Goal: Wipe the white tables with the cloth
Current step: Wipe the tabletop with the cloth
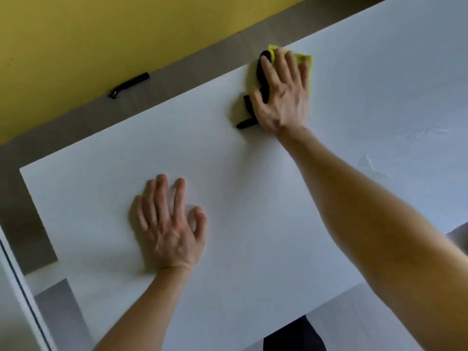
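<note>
Left grip (167,225) rests splayed on table (266,211); right grip (281,97) presses flat atop cloth (304,62).

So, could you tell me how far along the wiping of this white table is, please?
Probably done: damp streaks shine on the right part of the white table. In hand: the right hand presses the yellow and black cloth near the far edge; the left hand rests on the top. Left: the area around the left hand shows no streaks, so it likely awaits wiping.

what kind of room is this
Probably an office or classroom, only a guess: a plain white table, a yellow wall behind it, a grey floor between.
</note>
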### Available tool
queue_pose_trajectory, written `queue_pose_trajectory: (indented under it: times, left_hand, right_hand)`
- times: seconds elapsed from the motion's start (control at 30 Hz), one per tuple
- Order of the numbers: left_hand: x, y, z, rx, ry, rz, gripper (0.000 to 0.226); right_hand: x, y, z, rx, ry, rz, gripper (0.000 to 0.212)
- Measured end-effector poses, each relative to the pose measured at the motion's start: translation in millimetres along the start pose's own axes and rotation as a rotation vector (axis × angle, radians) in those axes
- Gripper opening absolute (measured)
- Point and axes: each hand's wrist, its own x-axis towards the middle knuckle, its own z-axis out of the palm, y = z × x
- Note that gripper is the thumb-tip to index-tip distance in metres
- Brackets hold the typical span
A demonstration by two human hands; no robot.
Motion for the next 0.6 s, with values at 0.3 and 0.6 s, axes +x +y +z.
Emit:
queue_pose_trajectory:
  times: [0.3, 0.6]
  left_hand:
    - [-1.5, 1.3, 0.1, -0.035, 0.021, -0.005, 0.055]
    - [-2.2, 2.1, 0.3, -0.012, 0.023, -0.003, 0.055]
  right_hand:
    - [-43.6, 39.2, -4.9, 0.059, -0.113, -0.58, 0.065]
    - [-95.2, -69.3, 18.7, 0.112, -0.127, -0.507, 0.075]
